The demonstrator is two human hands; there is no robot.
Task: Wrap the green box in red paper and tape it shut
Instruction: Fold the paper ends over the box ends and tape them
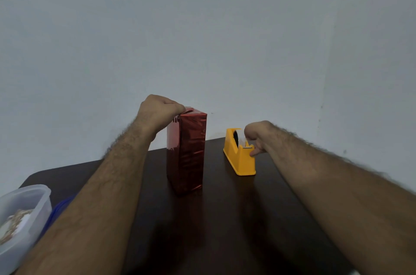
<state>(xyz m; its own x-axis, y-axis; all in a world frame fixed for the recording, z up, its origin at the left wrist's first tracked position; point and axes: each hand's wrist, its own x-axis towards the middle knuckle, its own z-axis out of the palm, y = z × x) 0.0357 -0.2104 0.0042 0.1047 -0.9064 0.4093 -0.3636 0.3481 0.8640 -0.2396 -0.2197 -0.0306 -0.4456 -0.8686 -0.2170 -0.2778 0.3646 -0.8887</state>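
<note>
While the left hand presses curled fingers on the top fold of the upright box wrapped in shiny red paper, the right hand pinches clear tape at the yellow plastic dispenser just right of it. Easing that press (a small slip) could let the fold spring open; the light dispenser may slide.

The wrapped box stands upright on the desk near its far edge, with the tape dispenser to its right. 1 container sits at the desk's left edge, nearer than both.
</note>
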